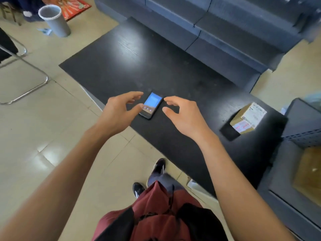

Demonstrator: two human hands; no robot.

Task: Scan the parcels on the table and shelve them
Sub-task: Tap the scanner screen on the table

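We see a black table (pixel 121 66) with a grey sofa (pixel 225 28) behind it and a grey bin (pixel 55 20) on the floor to the far left. A dark shelf (pixel 295 171) stands at the right, a brown box (pixel 309 174) in it. The parcel (pixel 247 118) lies near the table's right end, label up, well apart from our hands. The scanner (pixel 152 105) lies flat, screen up, its long axis running away from us, tilted right. Our left hand (pixel 119 110) and right hand (pixel 184 113) flank it, fingers loosely curled, holding nothing; whether the left thumb touches it we cannot tell.
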